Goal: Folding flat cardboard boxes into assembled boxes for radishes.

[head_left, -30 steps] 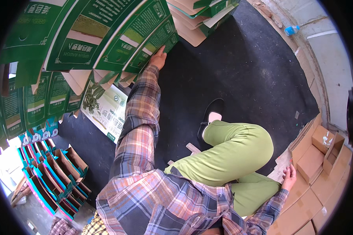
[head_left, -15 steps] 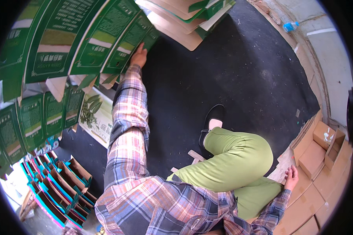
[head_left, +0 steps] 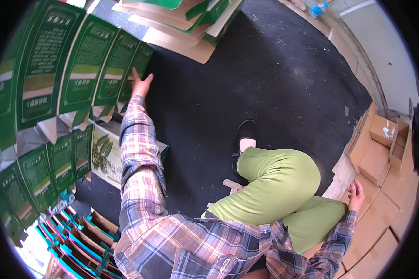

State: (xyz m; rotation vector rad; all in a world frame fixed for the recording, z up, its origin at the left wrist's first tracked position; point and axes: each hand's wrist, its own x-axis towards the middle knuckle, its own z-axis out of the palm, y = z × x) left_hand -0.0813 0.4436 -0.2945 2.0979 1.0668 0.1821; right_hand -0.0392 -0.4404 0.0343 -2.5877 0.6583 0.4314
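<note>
My left arm reaches out to a row of green printed cartons (head_left: 86,65) standing upright at the far left. At the right end of that row my left hand (head_left: 142,84) is open, thumb and fingers spread, the fingers against the last carton's side. My right hand (head_left: 356,196) hangs beside my knee over brown cartons (head_left: 365,218), its fingers loosely curled and apart, holding nothing. A lower row of green cartons (head_left: 60,158) stands nearer, below the first, with open flaps between the two rows.
Flattened green and tan cartons (head_left: 181,44) are stacked at the far middle. A white printed box (head_left: 108,149) lies under my left forearm. Teal-edged cardboard trays (head_left: 86,237) stand near left. Black sheeting (head_left: 209,107) covers the floor; a blue-labelled bottle (head_left: 318,9) lies far right.
The whole view has shifted, moving the cartons leftward in the picture. My left thumb now stands out from the fingers at the carton's edge. The right hand stays by the knee.
</note>
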